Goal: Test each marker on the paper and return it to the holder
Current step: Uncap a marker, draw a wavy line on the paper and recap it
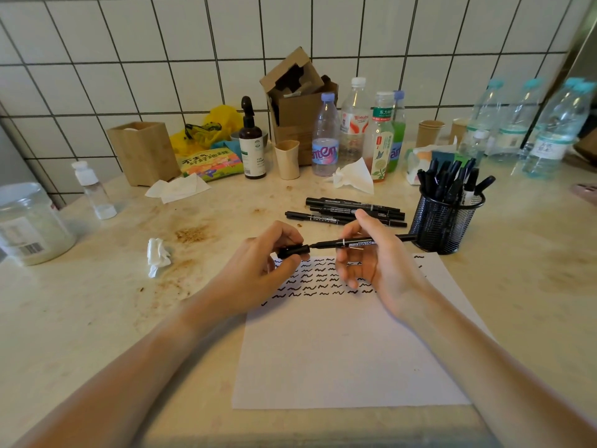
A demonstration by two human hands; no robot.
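Black marker (355, 243) being pinched level by right hand (374, 263) above paper (339, 350); cap (294, 250) being gripped by left hand (268, 253), tip just clear of cap mouth. Tip and cap best being kept aligned on one axis, cap being held steady. Mesh holder (442, 221) being filled with many upright markers; loose markers (352, 211) being left lying beside it.

black mesh holder (442, 221): hides lower barrels of its markers | pink object (586, 190) right of holder: cut by edge | clear plastic jar (30, 224) far left of holder: cut by edge, label blurred
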